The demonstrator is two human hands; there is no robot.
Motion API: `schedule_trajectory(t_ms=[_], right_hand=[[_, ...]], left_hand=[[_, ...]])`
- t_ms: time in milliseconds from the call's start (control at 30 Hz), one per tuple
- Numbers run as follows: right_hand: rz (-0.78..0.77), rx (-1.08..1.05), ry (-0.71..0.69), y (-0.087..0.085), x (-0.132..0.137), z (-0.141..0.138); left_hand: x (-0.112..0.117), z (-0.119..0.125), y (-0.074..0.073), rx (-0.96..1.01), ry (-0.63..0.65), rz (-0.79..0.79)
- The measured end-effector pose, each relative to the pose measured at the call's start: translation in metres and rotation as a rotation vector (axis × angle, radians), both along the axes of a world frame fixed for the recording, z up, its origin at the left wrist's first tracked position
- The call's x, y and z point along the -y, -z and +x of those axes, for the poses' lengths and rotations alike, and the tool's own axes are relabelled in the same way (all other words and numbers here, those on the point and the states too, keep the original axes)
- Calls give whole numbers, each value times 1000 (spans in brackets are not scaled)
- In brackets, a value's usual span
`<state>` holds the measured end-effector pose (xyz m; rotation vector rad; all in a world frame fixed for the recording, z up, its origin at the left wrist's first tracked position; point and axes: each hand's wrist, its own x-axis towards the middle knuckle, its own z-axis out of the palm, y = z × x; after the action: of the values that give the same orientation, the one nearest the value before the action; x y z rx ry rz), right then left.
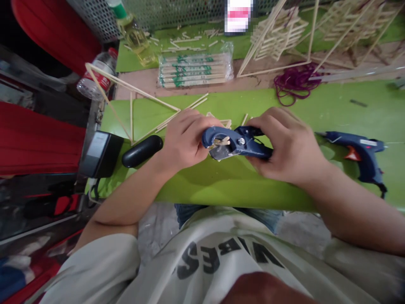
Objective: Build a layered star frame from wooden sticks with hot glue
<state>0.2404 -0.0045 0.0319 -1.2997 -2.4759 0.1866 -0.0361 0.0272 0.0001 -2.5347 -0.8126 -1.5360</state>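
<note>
My right hand (289, 145) is wrapped round the handles of a blue cutter (236, 142) over the green table (221, 181). A short wooden stick (221, 142) sits in the cutter's jaws. My left hand (185, 139) is closed, its fingers pinching that stick at the cutter's head. A triangular frame of thin sticks (133, 105) lies on the table just left of my left hand.
A blue glue gun (357, 154) lies to the right. A black case (142, 150) and a power adapter (99, 154) sit at the left edge. Behind are packs of chopsticks (194, 69), purple string (295, 82), stick frames (278, 38), an oil bottle (134, 33) and a water bottle (98, 74).
</note>
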Motion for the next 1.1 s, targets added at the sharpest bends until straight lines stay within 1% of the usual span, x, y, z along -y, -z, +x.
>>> schedule_trajectory(t_ms=[100,167,300,400,500,600,667,767,900,967,1000,1033,1100], right_hand=[[27,9,-3,3,0,0],[44,5,2,5,0,1],[79,23,52,7,0,1],[110,33,99,9,-1,0],[134,11,125,12,-2,-1],[159,-33,148,17,-4,-3],[146,-39,165,18,-4,-4],[104,-44,166,19,-5,-5],[108,-101,138,17,-6,-6],[49,-147,120,14,-6,-8],[-13,-181,110,12,-5,-10],[-100,-225,102,10,-4,-11],[-352,-324,84,5,-2,-15]], left_hand=[[3,0,-7,-27,-11,-70],[3,-1,-8,-42,-33,-82],[1,-3,-5,-45,-63,-39],[2,-3,-2,-66,-103,-45],[8,-2,-2,-69,-151,-97],[15,-2,-3,-93,-217,-205],[18,-2,-4,-112,-247,-256],[18,-4,-4,-95,-240,-252],[14,-7,-1,-73,-212,-234],[13,-6,1,-74,-191,-275],[13,-5,2,-64,-171,-315],[12,-4,3,-50,-144,-366],[12,-1,3,-5,-69,-460]])
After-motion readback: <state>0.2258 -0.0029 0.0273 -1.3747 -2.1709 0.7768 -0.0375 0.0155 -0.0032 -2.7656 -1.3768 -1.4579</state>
